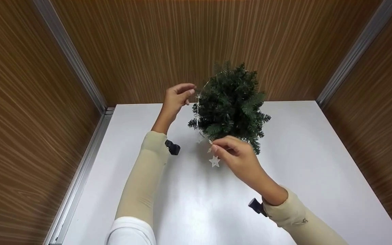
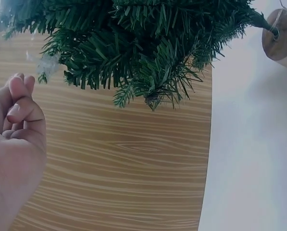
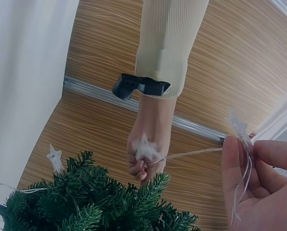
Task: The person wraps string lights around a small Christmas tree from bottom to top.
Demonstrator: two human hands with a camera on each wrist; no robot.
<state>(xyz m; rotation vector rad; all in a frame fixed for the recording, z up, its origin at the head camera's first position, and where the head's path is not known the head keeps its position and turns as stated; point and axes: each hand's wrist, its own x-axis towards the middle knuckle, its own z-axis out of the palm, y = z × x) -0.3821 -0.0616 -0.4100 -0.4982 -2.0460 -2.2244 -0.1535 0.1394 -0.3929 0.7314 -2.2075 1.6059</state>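
A small artificial Christmas tree [image 1: 230, 105] stands upright at the back of the white table. Draped along its left side is a thin string of star lights [image 1: 198, 115]. My right hand [image 1: 238, 158] pinches this string between thumb and fingertips, in front of the tree. A clear star [image 1: 214, 161] hangs just below those fingers, and another star [image 3: 238, 126] shows at the fingertips in the right wrist view. My left hand [image 1: 177, 98] is left of the tree, fingers loosely bent and nothing between them. Close by its fingertips, a clear star [image 2: 48, 63] lies against the branches.
The tree's round wooden base [image 2: 278, 38] shows in the left wrist view. Wood-grain panels [image 1: 155, 51] enclose the white table [image 1: 196, 207] at the back and sides, with metal rails [image 1: 77, 61] at the corners. Another star [image 3: 55, 158] sits beyond the branches.
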